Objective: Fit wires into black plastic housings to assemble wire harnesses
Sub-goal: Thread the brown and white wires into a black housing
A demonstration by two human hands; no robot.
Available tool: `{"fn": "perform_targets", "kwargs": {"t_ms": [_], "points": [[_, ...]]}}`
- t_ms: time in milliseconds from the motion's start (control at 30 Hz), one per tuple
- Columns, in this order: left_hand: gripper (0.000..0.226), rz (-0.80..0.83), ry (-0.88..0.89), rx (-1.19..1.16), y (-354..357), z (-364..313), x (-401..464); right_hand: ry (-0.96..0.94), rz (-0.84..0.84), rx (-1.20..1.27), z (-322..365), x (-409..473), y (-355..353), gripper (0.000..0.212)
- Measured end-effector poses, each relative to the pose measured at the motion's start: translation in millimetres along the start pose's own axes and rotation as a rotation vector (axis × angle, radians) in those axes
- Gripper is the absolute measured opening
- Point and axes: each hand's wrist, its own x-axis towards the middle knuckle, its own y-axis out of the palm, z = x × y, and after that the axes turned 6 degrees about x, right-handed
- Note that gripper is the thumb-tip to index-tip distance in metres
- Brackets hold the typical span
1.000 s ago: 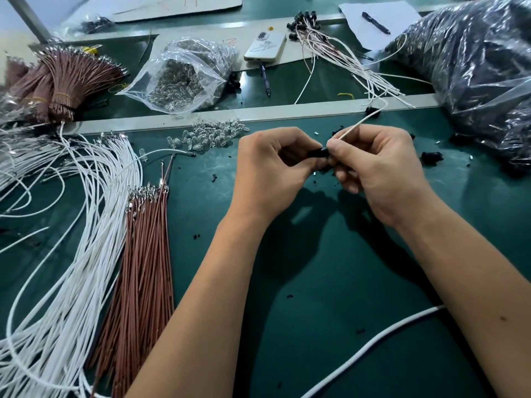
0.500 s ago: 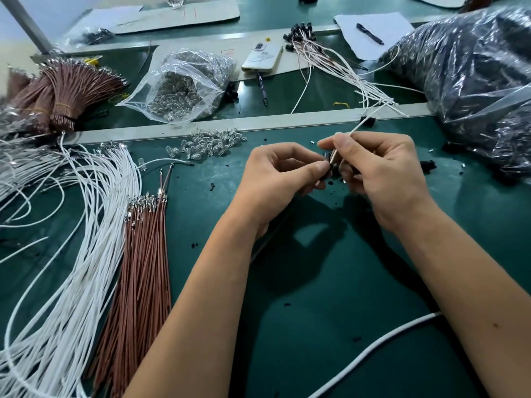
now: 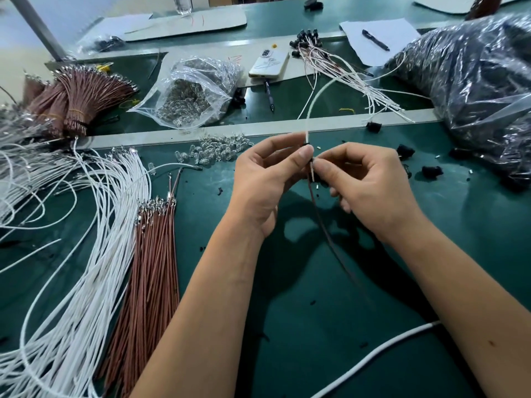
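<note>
While left hand (image 3: pixel 267 179) pinches the housing (image 3: pixel 308 145) mid-worktop and right hand (image 3: pixel 370 188) pinches the brown wire (image 3: pixel 319 208) at it, a skewed push could bend the terminal.

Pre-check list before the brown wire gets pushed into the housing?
1. Housing held: ok, left hand pinches it between thumb and fingers.
2. Brown wire held: ok, right hand pinches it near its top end.
3. White wire in housing: cannot tell, it rises from the top, seating hidden.
4. Brown terminal lined up with its slot: cannot tell, fingers cover it.
5. Brown wire free to feed: ok, it hangs loose below the hands.
</note>
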Motion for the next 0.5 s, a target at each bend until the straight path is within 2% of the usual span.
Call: {"fn": "perform_targets", "kwargs": {"t_ms": [133,267,333,433,500], "points": [[0.014,0.017,0.015,0.03,6,2,-2,0.001,-0.036,-0.065,2,0,1,0.014],[0.009,0.035,-0.015,0.109,5,2,-3,-0.027,-0.002,-0.062,6,-2,3,0.012],[0.008,0.021,-0.044,0.02,3,-1,-2,-0.023,0.038,-0.069,7,-2,3,0.012],[0.012,-0.03,-0.078,-0.228,-2,-8,4,0.008,0.24,-0.083,11,-3,1,0.012],[0.02,-0.044,-0.08,-0.36,-9,-13,6,0.084,0.499,-0.038,15,-5,-3,0.012]]}}
